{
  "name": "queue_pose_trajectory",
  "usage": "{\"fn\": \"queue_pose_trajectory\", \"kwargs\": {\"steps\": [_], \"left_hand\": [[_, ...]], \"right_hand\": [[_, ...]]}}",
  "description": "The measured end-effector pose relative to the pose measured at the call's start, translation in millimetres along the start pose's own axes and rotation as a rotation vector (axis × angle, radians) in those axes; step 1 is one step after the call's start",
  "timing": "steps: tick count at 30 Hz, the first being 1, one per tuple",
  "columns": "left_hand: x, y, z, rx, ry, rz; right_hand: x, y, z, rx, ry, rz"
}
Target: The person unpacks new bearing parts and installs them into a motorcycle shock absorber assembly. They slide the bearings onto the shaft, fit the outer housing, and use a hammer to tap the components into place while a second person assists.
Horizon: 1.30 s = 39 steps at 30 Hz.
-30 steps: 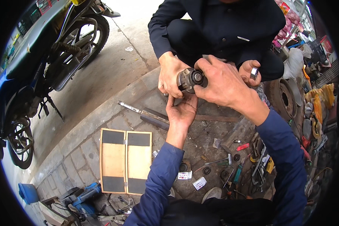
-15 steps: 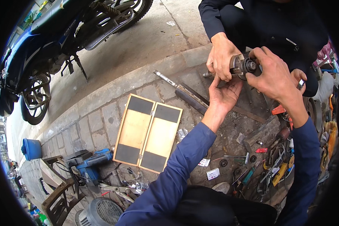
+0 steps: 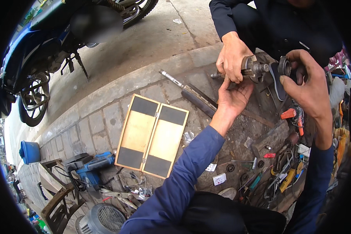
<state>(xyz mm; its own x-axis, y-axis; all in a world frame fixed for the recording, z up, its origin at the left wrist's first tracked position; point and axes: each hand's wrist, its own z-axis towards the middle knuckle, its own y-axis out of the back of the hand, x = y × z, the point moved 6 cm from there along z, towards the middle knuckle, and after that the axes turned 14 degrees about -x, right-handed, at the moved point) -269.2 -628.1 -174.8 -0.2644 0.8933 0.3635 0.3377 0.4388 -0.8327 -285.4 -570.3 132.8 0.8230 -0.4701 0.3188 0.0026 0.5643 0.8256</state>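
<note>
A person across from me grips a greasy metal shaft assembly [image 3: 258, 70] with one hand [image 3: 233, 56]; its stepped end points right. Beneath it my left hand [image 3: 234, 98] is open, palm up, with its fingers reaching under the metal and its thumb close to the other person's fingers. My right hand [image 3: 310, 87] pinches a dark round bearing [image 3: 284, 67] between thumb and fingers. A gap separates the bearing from the shaft's end.
An open wooden case [image 3: 154, 136] lies on the paving, left of my left forearm. Nearer are a blue power tool [image 3: 91, 167] and a grey motor [image 3: 105, 218]. Mixed hand tools, including a yellow-handled one [image 3: 288, 180], cover the ground at right. A motorcycle [image 3: 39, 50] stands far left.
My right hand has moved right, off the shaft's end, carrying the bearing, so the stepped tip now shows. My left hand and the other person's gripping hand stay nearly in place.
</note>
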Motion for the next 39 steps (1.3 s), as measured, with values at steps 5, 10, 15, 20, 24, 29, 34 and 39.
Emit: {"fn": "queue_pose_trajectory", "kwargs": {"steps": [5,10,15,20,24,29,34,39], "left_hand": [[-3.8,11.5,-12.4,-0.051,0.039,0.057],[-27.1,62.6,-58.2,-0.123,-0.100,0.372],[-69.8,136.0,-94.5,-0.356,-0.194,0.337],[-112.1,170.7,-145.3,-0.470,-0.515,0.888],[-105.8,175.0,-158.7,-0.476,-0.597,1.281],[-87.0,182.5,-157.6,-0.481,-0.565,1.616],[-75.1,188.7,-160.1,-0.467,-0.524,1.710],[-74.6,197.7,-167.2,-0.517,-0.504,1.782]], "right_hand": [[0.7,-23.5,-70.6,0.258,-0.530,0.468],[13.8,-142.0,-120.8,0.574,-0.678,1.011],[-38.0,-148.2,-162.9,0.637,-0.980,0.941],[-126.0,-121.6,-216.7,0.481,-0.964,0.605],[-168.6,-140.7,-266.0,0.384,-0.773,0.369],[-164.1,-182.2,-323.2,0.439,-0.807,0.253],[-145.5,-203.9,-340.6,0.479,-0.714,0.101],[-147.5,-219.8,-344.2,0.486,-0.645,0.107]]}}
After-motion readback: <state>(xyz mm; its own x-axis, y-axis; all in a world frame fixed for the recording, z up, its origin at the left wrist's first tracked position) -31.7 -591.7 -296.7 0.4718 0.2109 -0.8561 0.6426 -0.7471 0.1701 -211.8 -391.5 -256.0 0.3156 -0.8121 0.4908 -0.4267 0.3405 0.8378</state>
